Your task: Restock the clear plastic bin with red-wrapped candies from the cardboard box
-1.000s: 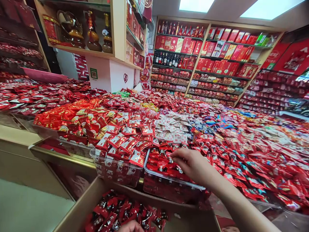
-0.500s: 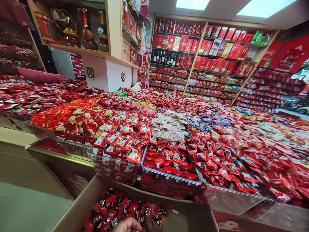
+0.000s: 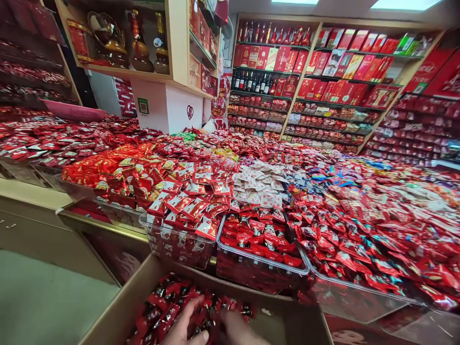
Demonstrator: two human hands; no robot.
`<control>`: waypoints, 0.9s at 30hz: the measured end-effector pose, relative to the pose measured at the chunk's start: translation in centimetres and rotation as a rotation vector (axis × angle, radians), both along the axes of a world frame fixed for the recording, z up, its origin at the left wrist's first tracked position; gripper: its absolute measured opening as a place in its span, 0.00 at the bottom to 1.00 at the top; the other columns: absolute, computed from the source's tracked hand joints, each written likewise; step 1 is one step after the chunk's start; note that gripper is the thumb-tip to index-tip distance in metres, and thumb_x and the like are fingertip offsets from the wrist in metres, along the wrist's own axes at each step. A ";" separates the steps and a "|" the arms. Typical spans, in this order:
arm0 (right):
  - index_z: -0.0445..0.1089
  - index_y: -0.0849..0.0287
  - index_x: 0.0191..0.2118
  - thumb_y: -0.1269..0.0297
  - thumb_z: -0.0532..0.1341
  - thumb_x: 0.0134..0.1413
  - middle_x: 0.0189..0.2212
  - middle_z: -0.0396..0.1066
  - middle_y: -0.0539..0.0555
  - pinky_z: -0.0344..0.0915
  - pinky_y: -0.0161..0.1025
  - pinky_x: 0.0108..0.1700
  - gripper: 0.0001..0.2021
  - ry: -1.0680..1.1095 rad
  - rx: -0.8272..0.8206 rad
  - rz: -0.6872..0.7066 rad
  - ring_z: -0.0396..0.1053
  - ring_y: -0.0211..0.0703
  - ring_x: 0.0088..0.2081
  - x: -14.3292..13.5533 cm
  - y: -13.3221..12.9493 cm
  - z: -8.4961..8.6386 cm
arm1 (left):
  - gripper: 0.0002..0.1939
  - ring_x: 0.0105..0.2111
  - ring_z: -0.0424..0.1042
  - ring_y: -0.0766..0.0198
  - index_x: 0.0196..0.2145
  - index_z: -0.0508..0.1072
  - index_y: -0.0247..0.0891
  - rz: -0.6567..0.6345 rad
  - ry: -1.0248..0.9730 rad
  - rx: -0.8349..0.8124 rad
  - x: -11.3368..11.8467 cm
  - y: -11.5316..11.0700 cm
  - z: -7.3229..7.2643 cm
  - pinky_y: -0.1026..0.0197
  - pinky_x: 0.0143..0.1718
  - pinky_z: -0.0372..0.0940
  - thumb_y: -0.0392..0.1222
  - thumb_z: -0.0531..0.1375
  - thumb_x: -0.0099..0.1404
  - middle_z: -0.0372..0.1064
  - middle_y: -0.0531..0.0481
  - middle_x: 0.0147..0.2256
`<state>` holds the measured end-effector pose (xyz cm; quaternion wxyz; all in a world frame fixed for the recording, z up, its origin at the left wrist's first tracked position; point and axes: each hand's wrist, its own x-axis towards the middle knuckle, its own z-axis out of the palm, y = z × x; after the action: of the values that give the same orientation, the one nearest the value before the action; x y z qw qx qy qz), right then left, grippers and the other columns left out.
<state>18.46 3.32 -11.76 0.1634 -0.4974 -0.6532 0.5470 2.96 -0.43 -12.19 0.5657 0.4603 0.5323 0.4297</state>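
Note:
A cardboard box (image 3: 122, 306) at the bottom of the view holds a pile of red-and-black wrapped candies (image 3: 168, 299). Both my hands are down in that pile. My left hand (image 3: 187, 325) lies on the candies with its fingers spread. My right hand (image 3: 239, 330) rests beside it, fingers reaching into the wrappers and mostly cut off by the frame's lower edge. Just beyond the box stands a clear plastic bin (image 3: 258, 273) filled with the same kind of red candies (image 3: 262, 235).
Another clear bin (image 3: 179, 247) with red-and-white packets stands to the left of it. A wide counter of heaped red sweets (image 3: 359, 225) stretches to the right and back. Shelves of red boxes and bottles (image 3: 316, 72) line the walls. A wooden counter edge (image 3: 32, 196) is at left.
My right hand has left the clear bin of red candies and come down into the cardboard box. My left hand has pushed further into the pile there.

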 end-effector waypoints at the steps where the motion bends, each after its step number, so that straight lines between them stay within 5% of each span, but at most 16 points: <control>1: 0.63 0.59 0.24 0.69 0.61 0.40 0.21 0.63 0.47 0.58 0.34 0.27 0.05 0.029 -0.004 -0.030 0.63 0.38 0.26 0.0 0.1 0.4 | 0.33 0.51 0.58 0.57 0.48 0.57 0.42 0.009 -0.041 -0.010 0.2 -0.1 0.2 0.56 0.50 0.52 0.44 0.63 0.44 0.59 0.45 0.51; 4: 0.60 0.60 0.24 0.66 0.60 0.42 0.17 0.58 0.44 0.54 0.31 0.23 0.06 0.237 -0.067 -0.103 0.58 0.33 0.21 0.2 -0.4 2.0 | 0.32 0.37 0.69 0.58 0.47 0.58 0.41 -0.086 -0.155 -0.168 0.7 -0.3 1.6 0.59 0.34 0.63 0.50 0.62 0.46 0.68 0.45 0.41; 7: 0.61 0.60 0.30 0.59 0.60 0.42 0.21 0.60 0.45 0.56 0.30 0.23 0.11 0.449 -0.183 -0.147 0.59 0.32 0.22 0.5 -1.2 3.7 | 0.21 0.22 0.67 0.66 0.37 0.65 0.35 -0.151 -0.092 -0.268 1.1 -0.4 3.5 0.67 0.20 0.57 0.49 0.62 0.48 0.69 0.52 0.26; 10: 0.61 0.60 0.34 0.59 0.65 0.35 0.28 0.63 0.47 0.60 0.32 0.25 0.18 0.549 -0.275 -0.172 0.61 0.32 0.24 0.9 -1.5 4.6 | 0.15 0.18 0.60 0.71 0.29 0.67 0.33 -0.054 -0.047 -0.229 1.3 -0.3 5.1 0.68 0.19 0.57 0.47 0.61 0.48 0.63 0.57 0.18; 20: 0.67 0.64 0.30 0.60 0.67 0.34 0.19 0.67 0.47 0.54 0.29 0.24 0.16 0.689 -0.401 -0.297 0.59 0.28 0.20 1.3 -1.1 5.0 | 0.10 0.19 0.62 0.72 0.30 0.68 0.33 0.048 -0.087 -0.166 1.3 -0.9 6.9 0.69 0.22 0.58 0.44 0.57 0.55 0.63 0.58 0.18; 24: 0.67 0.63 0.28 0.57 0.66 0.33 0.18 0.67 0.47 0.55 0.31 0.24 0.16 0.634 -0.326 -0.325 0.59 0.30 0.19 1.3 -1.1 5.0 | 0.16 0.25 0.70 0.66 0.40 0.62 0.37 -0.003 -0.209 -0.233 1.5 -1.0 6.9 0.67 0.23 0.60 0.47 0.57 0.55 0.67 0.55 0.26; 27: 0.64 0.61 0.23 0.58 0.66 0.32 0.21 0.67 0.48 0.56 0.32 0.25 0.14 0.535 -0.191 -0.214 0.61 0.32 0.21 1.4 -1.0 5.4 | 0.22 0.31 0.70 0.64 0.43 0.59 0.39 -0.052 -0.194 -0.155 1.4 -1.1 6.5 0.64 0.29 0.63 0.41 0.62 0.51 0.69 0.52 0.31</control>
<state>19.89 2.33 -6.34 0.3390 -0.4147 -0.4763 0.6973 4.41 -1.49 -5.69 0.6593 0.3852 0.4946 0.4151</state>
